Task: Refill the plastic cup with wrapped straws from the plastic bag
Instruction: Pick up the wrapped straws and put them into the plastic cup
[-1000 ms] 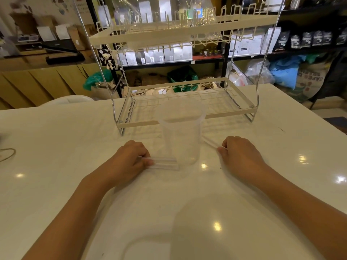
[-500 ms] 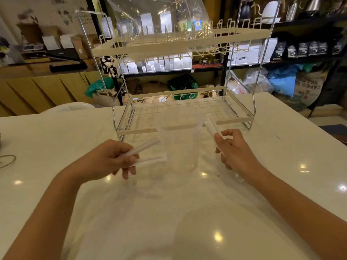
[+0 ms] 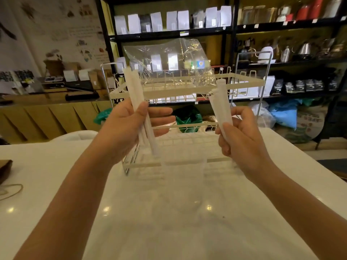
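White table (image 3: 56, 184): fwd edge cut by frame. Two-tier wire rack (image 3: 187, 89): clear plastic bag (image 3: 169, 61) on upper tier; bag label blurred, unreadable. Plastic cup (image 3: 183, 177): nr rack base, outline barely discernible. Left hand (image 3: 127, 128) pinches wrapped straws (image 3: 137, 102), thumb vs fingers. Right hand (image 3: 242, 136) grips second straw bundle (image 3: 221, 106); lower ends hidden in palm.

This looks like a coffee shop. Dark shelving (image 3: 169, 33) along the far wall carries rows of white and black coffee bags (image 3: 155, 21), with kettles and pour-over pots (image 3: 305, 48) to the right. On the far left stands a wooden service counter (image 3: 47, 113), and burlap sacks (image 3: 308, 126) slump on the floor at far right.
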